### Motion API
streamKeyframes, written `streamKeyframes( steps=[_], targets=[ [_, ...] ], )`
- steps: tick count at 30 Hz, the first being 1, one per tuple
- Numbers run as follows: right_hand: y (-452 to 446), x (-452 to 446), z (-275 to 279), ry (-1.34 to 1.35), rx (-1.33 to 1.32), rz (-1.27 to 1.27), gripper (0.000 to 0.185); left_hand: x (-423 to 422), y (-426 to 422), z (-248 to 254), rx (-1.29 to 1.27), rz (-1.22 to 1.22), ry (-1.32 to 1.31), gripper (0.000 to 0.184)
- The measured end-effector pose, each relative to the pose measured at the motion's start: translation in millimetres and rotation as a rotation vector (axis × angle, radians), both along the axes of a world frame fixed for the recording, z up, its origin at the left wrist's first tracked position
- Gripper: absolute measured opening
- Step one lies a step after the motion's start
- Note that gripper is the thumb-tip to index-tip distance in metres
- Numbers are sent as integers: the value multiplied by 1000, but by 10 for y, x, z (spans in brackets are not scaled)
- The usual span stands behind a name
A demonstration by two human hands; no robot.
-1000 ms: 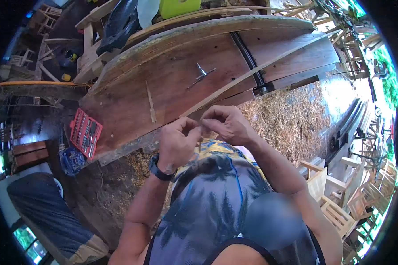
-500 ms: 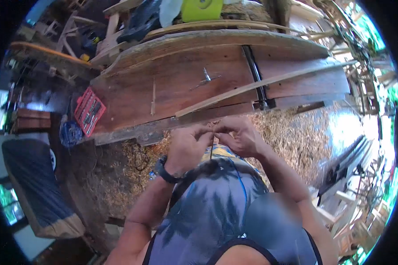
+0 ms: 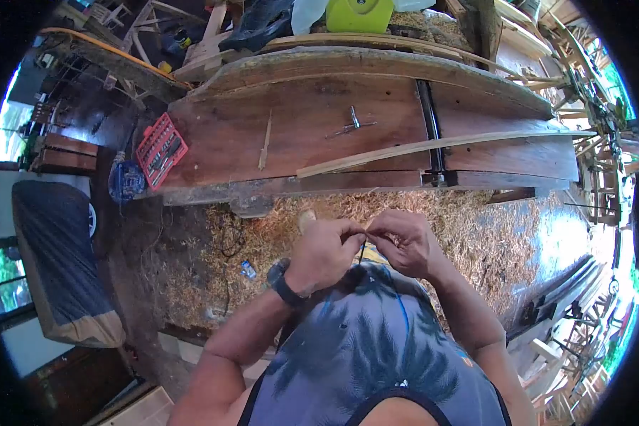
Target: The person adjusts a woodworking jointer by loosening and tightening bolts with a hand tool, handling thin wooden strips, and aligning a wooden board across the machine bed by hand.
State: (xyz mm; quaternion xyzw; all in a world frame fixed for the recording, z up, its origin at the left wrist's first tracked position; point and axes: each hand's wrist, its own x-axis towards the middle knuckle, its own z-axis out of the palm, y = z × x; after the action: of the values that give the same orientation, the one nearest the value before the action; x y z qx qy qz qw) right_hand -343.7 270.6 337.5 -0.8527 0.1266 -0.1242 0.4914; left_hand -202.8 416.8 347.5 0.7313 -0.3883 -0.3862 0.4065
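Observation:
My left hand [image 3: 324, 255], with a dark watch on its wrist, is closed in a pinch in front of my waist. My right hand [image 3: 408, 245] is pinched against it, fingertip to fingertip. A thin dark strand [image 3: 363, 251] hangs down from between the fingers toward my shirt; what it belongs to is hidden. Beyond the hands, a metal T-handled tool [image 3: 351, 125] lies on the reddish wooden slab [image 3: 319, 96]. A red tool case [image 3: 162, 150] with metal pieces sits at the slab's left end.
A long wooden strip [image 3: 405, 150] crosses the slab, over a black bar [image 3: 430, 128]. A thin sliver [image 3: 265, 142] lies left of it. Wood shavings [image 3: 476, 241] cover the floor. A blue see-through object [image 3: 126, 179] is by the case, and a dark covered object [image 3: 60, 255] stands left.
The view has shifted, so the slab appears farther right and my hands lower, away from its front edge. Both hands keep pinching the thin strand.

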Motion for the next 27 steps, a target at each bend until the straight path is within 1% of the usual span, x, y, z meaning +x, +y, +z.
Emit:
streamKeyframes(
  steps=[1,4,7,10,13,16,19,22,25,27],
  targets=[
    [-13,-9,16,18,4,8,7,-6,-4,10,8,-6,-40,22],
    [-41,-31,80,92,-127,16,7,-26,-29,-2,-17,-26,-82,21],
    [-19,-14,92,17,-120,4,8,-33,-45,-87,-77,-76,-203,20],
    [-5,-15,30,21,-137,-13,8,-65,-58,-168,-156,-16,-252,21],
    [25,21,11,-17,-65,-77,8,-39,-60,-189,-120,24,-64,21],
    [10,27,9,-22,-87,-69,8,10,-70,-87,-34,11,-79,21],
    [21,46,60,-59,-125,-97,8,46,-95,-51,-13,-42,-143,20],
    [7,-5,37,-42,-216,-102,9,20,-122,-115,-28,-37,-65,19],
    [-14,-44,128,43,-201,-106,5,27,-158,-159,-159,-85,-91,16],
    [-24,-74,128,72,-196,-102,6,33,-177,-184,-221,-133,-176,14]
  ],
)
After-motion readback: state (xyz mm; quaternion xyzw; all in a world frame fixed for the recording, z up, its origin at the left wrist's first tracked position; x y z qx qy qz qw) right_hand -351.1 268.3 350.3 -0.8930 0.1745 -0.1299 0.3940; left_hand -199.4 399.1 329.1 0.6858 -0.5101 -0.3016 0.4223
